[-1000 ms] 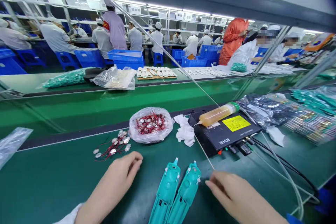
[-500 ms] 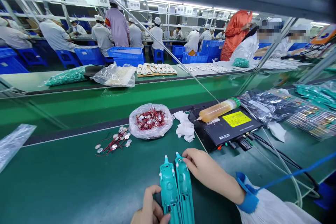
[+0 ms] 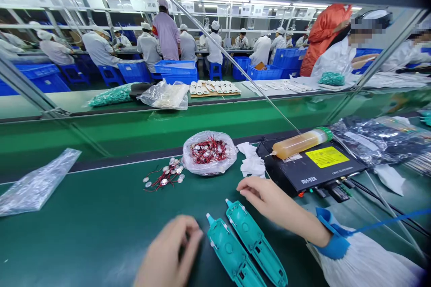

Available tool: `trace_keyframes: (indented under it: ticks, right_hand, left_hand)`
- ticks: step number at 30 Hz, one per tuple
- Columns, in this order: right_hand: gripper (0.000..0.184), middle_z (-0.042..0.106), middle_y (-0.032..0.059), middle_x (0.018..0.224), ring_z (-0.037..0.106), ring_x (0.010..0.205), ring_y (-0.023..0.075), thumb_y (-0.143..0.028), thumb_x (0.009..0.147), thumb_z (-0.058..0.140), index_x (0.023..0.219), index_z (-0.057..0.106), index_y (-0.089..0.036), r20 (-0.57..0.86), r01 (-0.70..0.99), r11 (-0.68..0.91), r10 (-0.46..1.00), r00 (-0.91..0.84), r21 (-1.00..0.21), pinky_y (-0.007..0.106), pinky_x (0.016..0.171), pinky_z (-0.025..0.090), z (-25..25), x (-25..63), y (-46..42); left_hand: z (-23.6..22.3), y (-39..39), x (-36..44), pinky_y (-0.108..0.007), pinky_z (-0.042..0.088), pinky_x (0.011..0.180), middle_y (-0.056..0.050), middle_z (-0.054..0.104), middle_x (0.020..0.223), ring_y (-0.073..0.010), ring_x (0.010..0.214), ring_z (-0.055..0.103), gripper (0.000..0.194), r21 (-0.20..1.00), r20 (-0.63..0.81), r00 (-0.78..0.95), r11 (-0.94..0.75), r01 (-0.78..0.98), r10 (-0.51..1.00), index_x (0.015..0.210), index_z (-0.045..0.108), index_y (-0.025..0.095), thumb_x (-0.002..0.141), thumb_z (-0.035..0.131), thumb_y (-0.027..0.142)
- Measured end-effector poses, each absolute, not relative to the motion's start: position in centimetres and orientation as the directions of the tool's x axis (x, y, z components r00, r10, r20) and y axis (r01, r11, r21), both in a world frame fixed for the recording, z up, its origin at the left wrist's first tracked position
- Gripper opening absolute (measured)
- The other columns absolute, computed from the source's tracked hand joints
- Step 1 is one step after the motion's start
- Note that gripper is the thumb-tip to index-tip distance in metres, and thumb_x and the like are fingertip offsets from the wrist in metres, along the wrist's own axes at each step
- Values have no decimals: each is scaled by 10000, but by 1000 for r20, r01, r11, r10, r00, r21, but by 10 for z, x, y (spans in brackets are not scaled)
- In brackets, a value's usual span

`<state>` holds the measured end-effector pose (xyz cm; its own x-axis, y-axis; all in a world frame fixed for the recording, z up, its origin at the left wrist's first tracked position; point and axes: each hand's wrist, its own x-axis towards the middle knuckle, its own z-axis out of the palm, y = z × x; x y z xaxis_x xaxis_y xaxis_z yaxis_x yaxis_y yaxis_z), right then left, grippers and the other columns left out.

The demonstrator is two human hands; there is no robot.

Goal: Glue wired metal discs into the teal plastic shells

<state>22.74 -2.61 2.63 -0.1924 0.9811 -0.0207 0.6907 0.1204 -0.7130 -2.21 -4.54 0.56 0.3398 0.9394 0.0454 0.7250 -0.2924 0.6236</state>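
In the head view, left hand (image 3: pixel 171 251) blurred, curled toward thumb, just beside left shell (image 3: pixel 232 251); right hand (image 3: pixel 266 195) loosely bent, near tip of right shell (image 3: pixel 257 240); for both, cannot tell about fingertips together or apart, or anything pinched; on green table (image 3: pixel 101 233), both shells teal, hollow side up, nearly parallel, slanting, pale tips pointing away and leftward

Two teal shells (image 3: pixel 233 251) lie on a green surface (image 3: pixel 101 228), wired discs (image 3: pixel 164 182) at their 10 o'clock, a filled bag (image 3: pixel 202 169) at 11, white tissue (image 3: pixel 252 166) at 12, a black box (image 3: pixel 296 172) at 1 and clear plastic (image 3: pixel 38 184) between 9 and 10.
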Motion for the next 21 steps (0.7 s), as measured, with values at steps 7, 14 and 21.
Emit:
trace_keyframes:
  ticks: [7, 14, 21]
  right_hand:
    - [135, 637, 10, 795, 584, 709, 141, -243, 886, 474, 896, 600, -194, -1, 569, 77, 991, -136, -819, 252, 633, 432, 29, 222, -34]
    - [142, 646, 9, 800, 589, 711, 134, -237, 888, 476, 891, 613, -199, 27, 569, 112, 987, -156, -815, 235, 582, 415, 37, 221, -39]
    - [157, 639, -2, 752, 566, 666, 118, -245, 889, 479, 830, 613, -190, 63, 590, 206, 965, -254, -781, 225, 575, 401, 59, 220, -28]
  left_hand:
    - [1, 57, -49, -375, 488, 779, -74, 683, 882, -269, 891, 619, 258, 358, 235, 350, -415, 836, 907, 893, 618, 210, 844, 442, 392]
    - [-4, 66, -39, -360, 479, 749, -98, 669, 849, -272, 839, 635, 166, 313, 146, 367, -394, 864, 919, 835, 581, 188, 838, 447, 285]
    - [16, 67, -41, -284, 457, 647, -47, 711, 755, -240, 738, 675, 112, 336, 3, 310, -293, 895, 951, 725, 587, 223, 787, 511, 279]
